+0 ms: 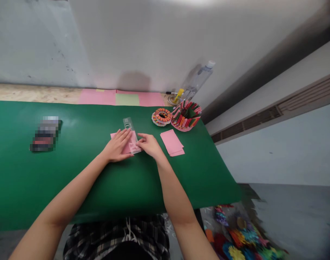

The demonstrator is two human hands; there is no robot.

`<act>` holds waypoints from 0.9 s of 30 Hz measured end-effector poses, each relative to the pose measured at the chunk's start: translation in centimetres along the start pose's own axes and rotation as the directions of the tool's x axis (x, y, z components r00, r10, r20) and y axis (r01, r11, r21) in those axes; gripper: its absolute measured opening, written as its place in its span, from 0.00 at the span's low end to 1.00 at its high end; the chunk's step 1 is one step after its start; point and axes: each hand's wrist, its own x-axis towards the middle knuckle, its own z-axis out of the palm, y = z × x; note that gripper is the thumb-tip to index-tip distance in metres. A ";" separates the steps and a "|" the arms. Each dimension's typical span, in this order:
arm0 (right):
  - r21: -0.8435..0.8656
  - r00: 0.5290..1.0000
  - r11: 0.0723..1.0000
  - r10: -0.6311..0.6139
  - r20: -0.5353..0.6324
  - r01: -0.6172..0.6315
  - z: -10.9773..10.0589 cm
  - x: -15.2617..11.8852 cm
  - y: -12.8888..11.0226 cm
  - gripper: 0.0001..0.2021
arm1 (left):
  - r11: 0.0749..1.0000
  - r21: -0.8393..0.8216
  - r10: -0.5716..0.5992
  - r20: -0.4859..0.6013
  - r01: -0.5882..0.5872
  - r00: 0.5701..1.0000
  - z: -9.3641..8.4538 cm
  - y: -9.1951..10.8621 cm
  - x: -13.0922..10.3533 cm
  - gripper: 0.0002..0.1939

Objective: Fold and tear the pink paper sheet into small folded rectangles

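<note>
My left hand (118, 145) lies flat with fingers stretched over a piece of pink paper (126, 148) on the green tabletop. Across the paper's right part lies a clear plastic ruler (127, 123), its far end sticking out beyond the paper. My right hand (149, 144) is at the ruler's right edge, thumb and index finger bent close together there. What those fingers pinch, if anything, is too small to make out. To the right of my right hand rests a small stack of pink paper slips (172, 142).
A ring of folded orange and white paper (161, 117) sits beside a round holder of folded paper pieces (187, 115). Behind them stand a yellow glue stick (178, 95) and a clear bottle (199, 81). A blurred-out object (46, 134) lies left. Pink sheets (97, 97) line the wall.
</note>
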 end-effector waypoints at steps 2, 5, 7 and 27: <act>-0.027 0.999 1.000 0.003 -0.035 -0.004 -1.3 0.0 0.4 0.21 | 0.999 -0.006 -0.039 -0.013 0.039 0.999 0.0 -0.2 -0.1 0.46; -0.119 0.997 0.992 0.027 -0.074 -0.036 -3.7 -0.5 0.9 0.20 | 0.994 -0.002 -0.105 0.004 0.105 0.994 0.1 -0.4 -0.3 0.40; -0.219 0.993 0.972 0.069 -0.094 -0.089 -5.0 -0.9 1.1 0.20 | 0.993 0.013 -0.116 0.042 0.115 0.992 0.2 -0.4 -0.4 0.37; -0.387 0.916 0.920 -0.202 -0.347 0.056 -3.9 -1.7 -1.2 0.16 | 0.862 -0.387 -0.428 -0.207 0.328 0.880 -1.2 2.4 0.1 0.09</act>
